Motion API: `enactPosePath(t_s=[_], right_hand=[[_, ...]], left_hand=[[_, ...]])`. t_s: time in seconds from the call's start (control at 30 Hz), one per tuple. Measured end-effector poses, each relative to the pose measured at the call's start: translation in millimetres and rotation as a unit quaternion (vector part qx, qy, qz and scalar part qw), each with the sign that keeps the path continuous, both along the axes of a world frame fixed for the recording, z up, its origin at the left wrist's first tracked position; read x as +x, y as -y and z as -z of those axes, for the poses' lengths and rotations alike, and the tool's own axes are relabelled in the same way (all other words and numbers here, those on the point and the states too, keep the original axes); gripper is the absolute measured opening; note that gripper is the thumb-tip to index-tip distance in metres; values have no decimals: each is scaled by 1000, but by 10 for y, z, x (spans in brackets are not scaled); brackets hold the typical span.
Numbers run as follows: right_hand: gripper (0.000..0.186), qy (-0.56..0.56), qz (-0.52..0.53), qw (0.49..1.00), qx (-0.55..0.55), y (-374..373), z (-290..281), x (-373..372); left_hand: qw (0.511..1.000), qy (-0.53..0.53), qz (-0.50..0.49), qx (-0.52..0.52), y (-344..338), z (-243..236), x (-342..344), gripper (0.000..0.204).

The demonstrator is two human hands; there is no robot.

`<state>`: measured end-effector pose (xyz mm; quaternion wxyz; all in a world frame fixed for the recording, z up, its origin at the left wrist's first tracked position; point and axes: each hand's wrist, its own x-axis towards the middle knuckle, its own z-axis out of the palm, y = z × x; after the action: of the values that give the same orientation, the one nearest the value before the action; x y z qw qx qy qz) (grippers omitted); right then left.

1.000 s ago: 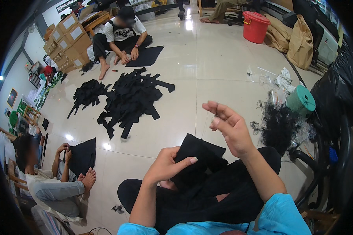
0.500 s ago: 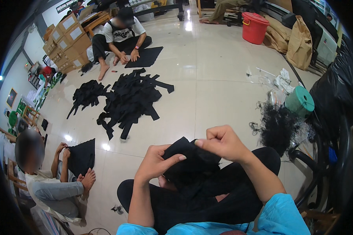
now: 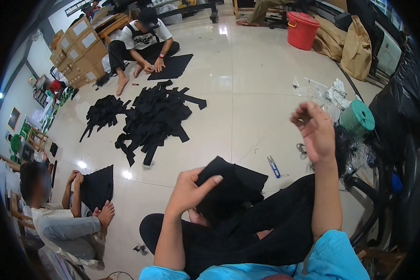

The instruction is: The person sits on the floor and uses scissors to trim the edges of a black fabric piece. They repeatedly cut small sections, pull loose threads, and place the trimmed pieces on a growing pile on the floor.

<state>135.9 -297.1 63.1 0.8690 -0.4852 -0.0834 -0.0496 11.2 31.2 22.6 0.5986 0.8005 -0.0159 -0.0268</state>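
Note:
My left hand [image 3: 190, 191] grips folded black cloth [image 3: 228, 182] over my crossed legs, thumb on top. My right hand [image 3: 312, 130] is raised to the right, apart from the cloth, with its fingers curled and slightly blurred; what they hold, if anything, is too small to make out. Faint thread-like lines run across the floor below it. Blue thread snips [image 3: 273, 166] lie right of the cloth, near my knee.
Black strips [image 3: 156, 116] lie piled ahead. Two co-workers [image 3: 142, 42] [image 3: 56, 224] sit handling black cloth. At right are a green spool [image 3: 357, 119], tangled threads [image 3: 345, 149], black bags [image 3: 392, 112] and a red bucket [image 3: 302, 32]. Cartons [image 3: 79, 51] are stacked at upper left.
My right hand went down to the cloth, then rose up and to the right, uncovering the snips. My left hand shifted slightly left, keeping its grip on the cloth.

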Motion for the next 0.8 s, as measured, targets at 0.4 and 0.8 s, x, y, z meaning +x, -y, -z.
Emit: enactPosePath(t_s=[0.4,0.8], right_hand=[[24,45,213,935,-280,792,501,422],[14,185,-25,832,-522,106,230,11]], left_hand=[[984,58,-143,85,-190,76,122,34],[983,22,-51,173,108,4,81,37]])
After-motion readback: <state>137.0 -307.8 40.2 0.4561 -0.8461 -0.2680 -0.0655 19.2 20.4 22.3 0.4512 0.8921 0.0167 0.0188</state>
